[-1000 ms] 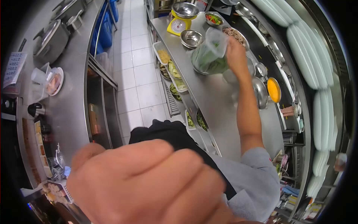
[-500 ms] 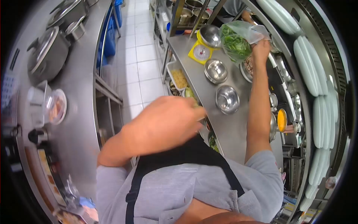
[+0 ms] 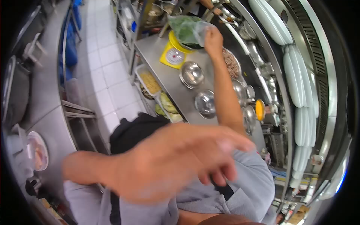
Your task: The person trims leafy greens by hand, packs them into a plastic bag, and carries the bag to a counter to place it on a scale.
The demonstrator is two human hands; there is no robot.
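My right hand [image 3: 213,40] is closed on the gathered end of a clear plastic bag of leafy greens [image 3: 184,30]. The bag hangs over the yellow kitchen scale [image 3: 174,57] and mostly hides the metal bowl on it. My left hand [image 3: 176,161], blurred and close to the camera, is raised in front of my chest. Its fingers are loosely bent and apart, with nothing visible in them. Two more metal bowls, one near the scale [image 3: 191,75] and one nearer me [image 3: 205,104], stand on the steel counter [image 3: 170,83].
A bowl of sliced brown food [image 3: 230,64] lies right of my forearm. Below the counter are a tray of yellow shreds [image 3: 150,81] and some cabbage [image 3: 167,103]. Stacked white plates [image 3: 296,78] line the right shelf. Another person's hand [image 3: 216,11] shows at the top.
The view has turned, shifting the counter leftward. The bag has moved from beside the scale to over its bowl. My left hand has come closer to the camera and its fingers have loosened.
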